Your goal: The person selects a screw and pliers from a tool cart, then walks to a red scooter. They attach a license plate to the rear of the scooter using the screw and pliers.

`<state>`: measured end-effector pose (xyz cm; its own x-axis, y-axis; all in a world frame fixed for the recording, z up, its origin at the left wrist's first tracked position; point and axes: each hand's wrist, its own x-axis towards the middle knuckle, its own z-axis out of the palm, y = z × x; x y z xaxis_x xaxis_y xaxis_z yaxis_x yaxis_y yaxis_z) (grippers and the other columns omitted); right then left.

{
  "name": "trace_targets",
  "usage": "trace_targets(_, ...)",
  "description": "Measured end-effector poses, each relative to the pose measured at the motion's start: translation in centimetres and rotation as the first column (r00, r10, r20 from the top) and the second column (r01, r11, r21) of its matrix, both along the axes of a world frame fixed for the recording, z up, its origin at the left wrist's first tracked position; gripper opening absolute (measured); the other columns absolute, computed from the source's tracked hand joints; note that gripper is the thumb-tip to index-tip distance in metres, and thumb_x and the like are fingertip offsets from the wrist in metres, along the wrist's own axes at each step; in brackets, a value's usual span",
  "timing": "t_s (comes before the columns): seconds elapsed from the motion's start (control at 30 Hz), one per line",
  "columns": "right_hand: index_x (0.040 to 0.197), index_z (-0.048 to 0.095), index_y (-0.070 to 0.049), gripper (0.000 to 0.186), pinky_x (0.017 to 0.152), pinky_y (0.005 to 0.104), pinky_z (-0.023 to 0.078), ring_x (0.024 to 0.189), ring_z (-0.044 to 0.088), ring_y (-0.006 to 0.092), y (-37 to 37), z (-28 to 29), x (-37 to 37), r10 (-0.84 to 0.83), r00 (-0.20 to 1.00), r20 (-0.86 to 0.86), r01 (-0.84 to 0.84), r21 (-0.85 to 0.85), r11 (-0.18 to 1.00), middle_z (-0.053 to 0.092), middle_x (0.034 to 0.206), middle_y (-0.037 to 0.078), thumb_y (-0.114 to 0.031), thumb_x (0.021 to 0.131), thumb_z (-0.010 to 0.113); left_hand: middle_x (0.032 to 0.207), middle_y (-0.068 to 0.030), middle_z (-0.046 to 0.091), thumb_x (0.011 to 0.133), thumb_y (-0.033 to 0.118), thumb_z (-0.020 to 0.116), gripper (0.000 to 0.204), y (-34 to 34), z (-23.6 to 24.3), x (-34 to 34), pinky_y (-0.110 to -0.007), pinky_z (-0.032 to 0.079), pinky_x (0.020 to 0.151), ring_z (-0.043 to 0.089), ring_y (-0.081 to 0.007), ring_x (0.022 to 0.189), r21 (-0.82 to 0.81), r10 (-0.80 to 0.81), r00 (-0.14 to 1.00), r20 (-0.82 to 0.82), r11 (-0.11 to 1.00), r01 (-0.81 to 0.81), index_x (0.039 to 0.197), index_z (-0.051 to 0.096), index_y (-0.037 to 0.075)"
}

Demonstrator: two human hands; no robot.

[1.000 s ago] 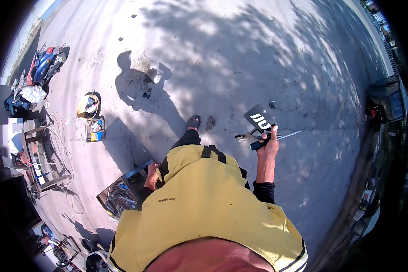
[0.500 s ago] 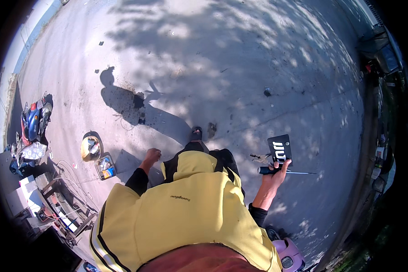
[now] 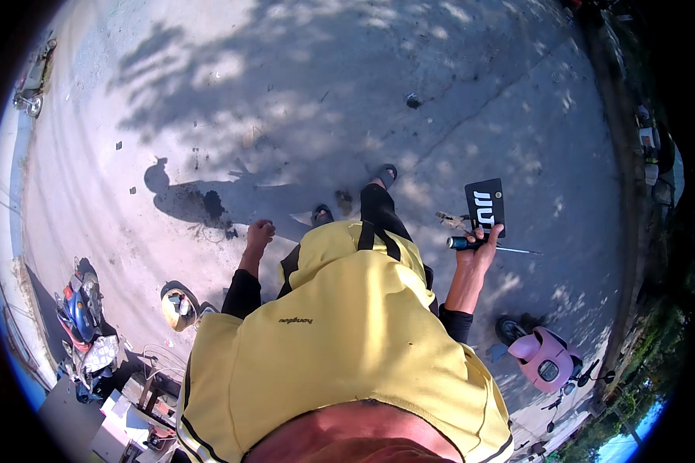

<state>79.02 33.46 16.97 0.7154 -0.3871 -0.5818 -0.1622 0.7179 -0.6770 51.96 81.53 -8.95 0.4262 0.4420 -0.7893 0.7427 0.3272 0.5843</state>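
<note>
My right hand [image 3: 483,247] is closed around a bundle: a black plate [image 3: 496,212] with white lettering, a screwdriver [image 3: 462,243] with a dark handle and a long thin shaft, and a metal tool [image 3: 451,220], too small to tell exactly. My left hand [image 3: 261,234] hangs beside my yellow top [image 3: 324,324] with its fingers loosely curled and nothing visible in them. Both my sandalled feet show on the concrete ground [image 3: 378,92] ahead, among shadows and dark stains.
A pink scooter [image 3: 540,355] is at lower right. At lower left are a blue scooter [image 3: 81,309], a yellowish open container [image 3: 176,307] and a cluttered bench with cables [image 3: 143,401]. A parked motorbike [image 3: 35,77] stands at upper left. Stuff lines the right edge [image 3: 649,139].
My left hand has moved up and away from the toolbox, which has left view. The view has turned and my feet have moved; the pink scooter has appeared. My right hand keeps its bundle.
</note>
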Motion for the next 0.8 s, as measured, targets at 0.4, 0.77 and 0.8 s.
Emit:
trace_targets(0.4,0.119,0.057,-0.011,0.036,0.049,0.0198,0.041,0.064,0.052,0.0047,-1.1,1.1,19.0,0.098,0.992,0.079,-0.097,-0.012,0.995,0.06,0.089,-0.001,-0.041,0.101,0.06,0.071,-0.0061,0.054,0.084,0.018,0.057,0.011,-12.0,-2.1,-1.0,-0.03,0.04,0.049,0.052,-0.0179,0.056,-0.03,-0.378,0.907,-0.187,0.925,0.38,0.077,0.056,0.01)
trace_targets(0.77,0.124,0.058,-0.01,0.038,0.049,0.0187,0.04,0.066,0.051,0.0055,-7.3,-1.0,23.2,-0.14,0.987,0.084,0.142,-0.019,0.99,0.065,0.105,0.004,-0.04,0.102,0.058,0.086,-0.0155,0.068,0.08,0.018,0.068,0.015,-7.2,-1.0,20.6,-0.035,0.049,0.061,0.063,-0.025,0.066,0.254,-0.76,0.625,-0.182,0.577,0.776,0.083,0.067,0.004)
trace_targets(0.8,0.125,0.058,-0.01,0.038,0.05,0.0184,0.04,0.066,0.051,0.0053,-7.4,-1.3,23.1,-0.171,0.983,0.073,0.173,-0.019,0.985,0.065,0.105,0.004,-0.04,0.102,0.058,0.087,-0.0163,0.069,0.08,0.018,0.069,0.016,-6.1,-1.0,22.7,-0.035,0.05,0.062,0.064,-0.0256,0.066,0.283,-0.812,0.551,-0.193,0.492,0.823,0.084,0.068,0.003)
